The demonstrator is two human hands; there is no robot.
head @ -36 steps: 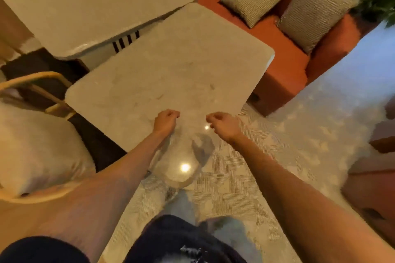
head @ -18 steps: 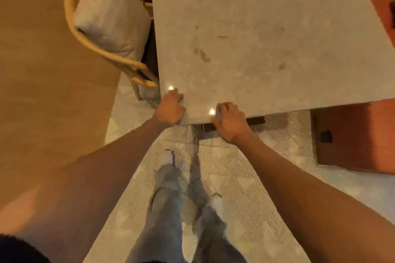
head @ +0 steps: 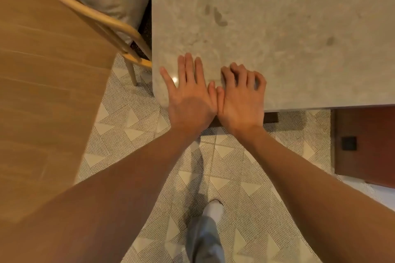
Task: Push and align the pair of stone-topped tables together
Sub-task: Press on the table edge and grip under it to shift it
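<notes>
One stone-topped table [head: 277,34] fills the upper right of the head view, pale grey with dark flecks. My left hand [head: 189,94] lies flat on its near left corner, fingers straight and spread. Beside it, thumb against thumb, my right hand [head: 242,94] rests on the near edge with its fingers bent, their tips on the stone. Neither hand wraps round the edge. The second table is out of view.
A wooden-framed chair [head: 102,17] with a pale cushion stands just left of the table. An orange-brown sofa base [head: 363,145] sits at the right under the table's edge. Patterned rug [head: 245,177] and my leg [head: 205,237] lie below; wood floor at left.
The view has swung down over the near table, and the far table has left the frame. Both hands have moved from gripping the edge as fists to lying on top, the left now flat.
</notes>
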